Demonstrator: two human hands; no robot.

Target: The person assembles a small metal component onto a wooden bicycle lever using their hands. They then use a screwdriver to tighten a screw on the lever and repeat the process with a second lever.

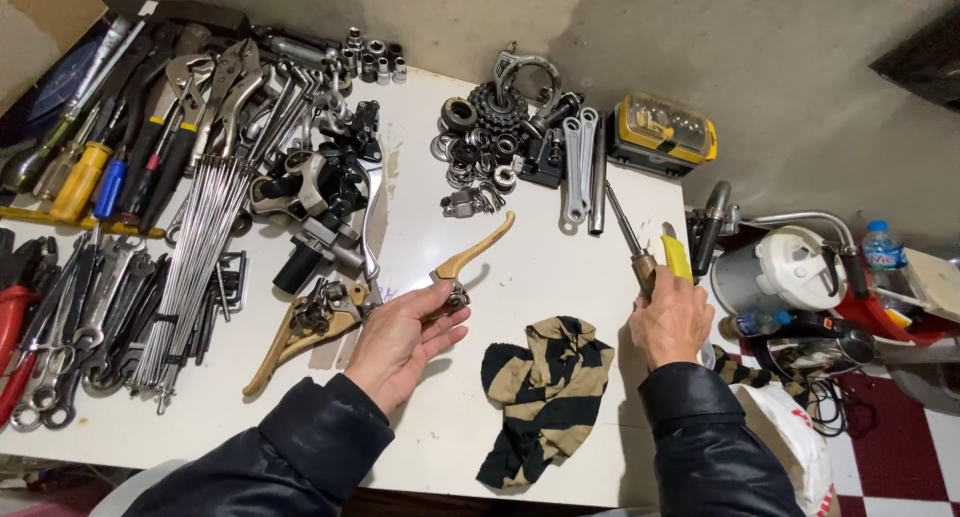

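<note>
My left hand (pixel 402 339) holds a gold brake lever (pixel 470 257) by its pivot end, the blade pointing up and right over the white table (pixel 540 287). My right hand (pixel 668 322) grips a screwdriver with a brown wooden handle (pixel 641 265), its shaft angled up to the left; a yellow-handled tool (pixel 677 255) sticks up from the same fist. A second gold brake lever (pixel 292 337) lies flat left of my left hand. A black and tan striped rag (pixel 545 392) lies crumpled between my forearms.
Bundled steel spokes (pixel 195 247), wrenches and pliers cover the table's left. Black clamps and a silver lever (pixel 325 202) sit centre-left. Bearings, a cog and flat spanners (pixel 578 167) lie at the back beside a yellow bit case (pixel 664 129). A bottle (pixel 880 247) and handlebars stand right.
</note>
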